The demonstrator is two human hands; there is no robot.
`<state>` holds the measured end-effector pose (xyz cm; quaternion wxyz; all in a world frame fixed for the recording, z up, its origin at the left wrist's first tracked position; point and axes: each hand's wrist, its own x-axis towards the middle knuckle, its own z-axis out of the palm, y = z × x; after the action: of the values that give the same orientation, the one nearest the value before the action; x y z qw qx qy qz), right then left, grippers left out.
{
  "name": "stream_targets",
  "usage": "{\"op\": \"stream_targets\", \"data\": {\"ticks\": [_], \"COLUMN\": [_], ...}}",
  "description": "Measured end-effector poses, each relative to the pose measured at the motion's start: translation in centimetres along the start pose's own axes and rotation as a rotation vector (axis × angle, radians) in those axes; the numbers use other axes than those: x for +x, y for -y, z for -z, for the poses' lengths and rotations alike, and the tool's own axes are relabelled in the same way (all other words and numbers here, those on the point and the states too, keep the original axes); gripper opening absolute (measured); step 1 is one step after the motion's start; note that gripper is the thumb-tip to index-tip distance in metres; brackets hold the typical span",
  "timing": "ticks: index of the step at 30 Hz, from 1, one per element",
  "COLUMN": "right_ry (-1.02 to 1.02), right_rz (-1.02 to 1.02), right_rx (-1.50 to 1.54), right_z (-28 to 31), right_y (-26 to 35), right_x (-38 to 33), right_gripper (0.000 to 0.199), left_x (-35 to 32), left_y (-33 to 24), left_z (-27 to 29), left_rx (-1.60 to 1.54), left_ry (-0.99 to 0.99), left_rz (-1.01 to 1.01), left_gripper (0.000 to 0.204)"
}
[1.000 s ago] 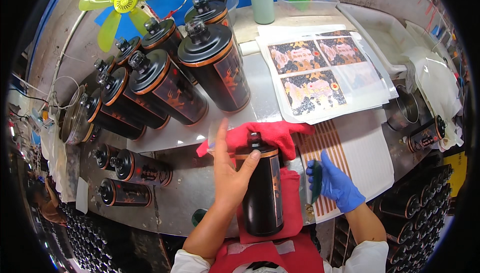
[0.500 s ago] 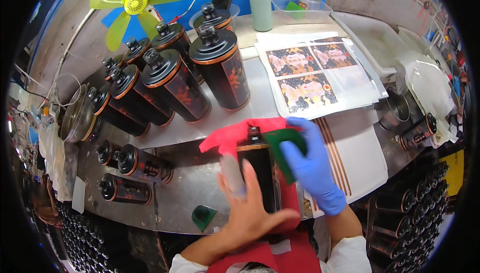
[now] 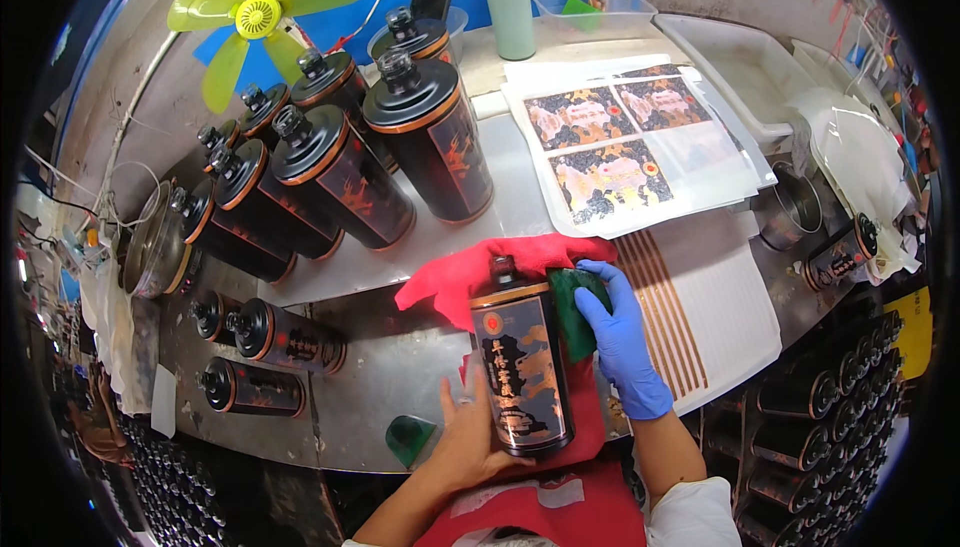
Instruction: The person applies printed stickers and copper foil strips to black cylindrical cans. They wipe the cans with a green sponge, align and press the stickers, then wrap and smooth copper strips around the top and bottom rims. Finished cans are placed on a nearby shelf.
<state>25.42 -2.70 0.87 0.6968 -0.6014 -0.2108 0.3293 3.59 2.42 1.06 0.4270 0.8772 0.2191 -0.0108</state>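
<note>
A black bottle (image 3: 522, 372) with copper trim and a black-and-copper patterned front lies tilted at the table's near edge, its neck away from me, on a red cloth (image 3: 450, 272). My bare left hand (image 3: 468, 432) grips the bottle's lower left side, thumb along its base. In a blue glove, my right hand (image 3: 622, 332) holds a flat green scraper (image 3: 574, 312) beside the bottle's upper right edge. A second green scraper (image 3: 408, 439) lies on the metal table to the left.
Several black bottles (image 3: 430, 147) stand at the back left, with smaller ones (image 3: 290, 334) lying nearer. Printed decal sheets (image 3: 610, 147) and copper strips (image 3: 665, 322) on white paper lie right. Behind are a yellow-green fan (image 3: 258, 17), a flask (image 3: 508, 7) and a white tray (image 3: 740, 77).
The bottle's patterned front now faces me where a dark, plain face showed. My left hand has moved down to its lower side. My right hand, still with the scraper, has shifted slightly.
</note>
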Motion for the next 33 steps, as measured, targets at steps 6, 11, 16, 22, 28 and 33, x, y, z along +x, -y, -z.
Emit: {"op": "stream_targets", "data": {"ticks": [6, 11, 16, 22, 28, 33], "right_ry": [0.061, 0.120, 0.000, -0.019, 0.067, 0.019], "right_rz": [0.279, 0.283, 0.006, 0.205, 0.221, -0.037], "right_rx": [-0.433, -0.478, -0.057, -0.277, -0.387, 0.053], "right_z": [-2.9, -3.0, 0.2, -1.4, -2.7, -0.3], "right_y": [6.2, 5.7, -0.8, 3.7, 4.3, -0.5], "right_x": [-1.1, -0.4, -0.2, -0.7, -0.8, -0.8], "right_gripper": [0.030, 0.030, 0.030, 0.030, 0.028, 0.030], "left_x": [-0.2, 0.2, -2.1, -1.9, -0.5, -2.7], "left_y": [-5.0, -4.0, 2.8, -2.8, -2.5, 2.7], "left_z": [-1.2, -2.2, -4.1, -2.8, -2.6, -4.3], "left_rx": [0.729, 0.930, 0.041, 0.314, 0.277, -0.178], "left_ry": [-0.489, -0.415, -0.423, -0.607, -0.555, -0.319], "left_rz": [-0.507, -0.403, -0.318, -0.358, -0.322, -0.146], "left_gripper": [0.085, 0.038, 0.089, 0.075, 0.083, 0.110]}}
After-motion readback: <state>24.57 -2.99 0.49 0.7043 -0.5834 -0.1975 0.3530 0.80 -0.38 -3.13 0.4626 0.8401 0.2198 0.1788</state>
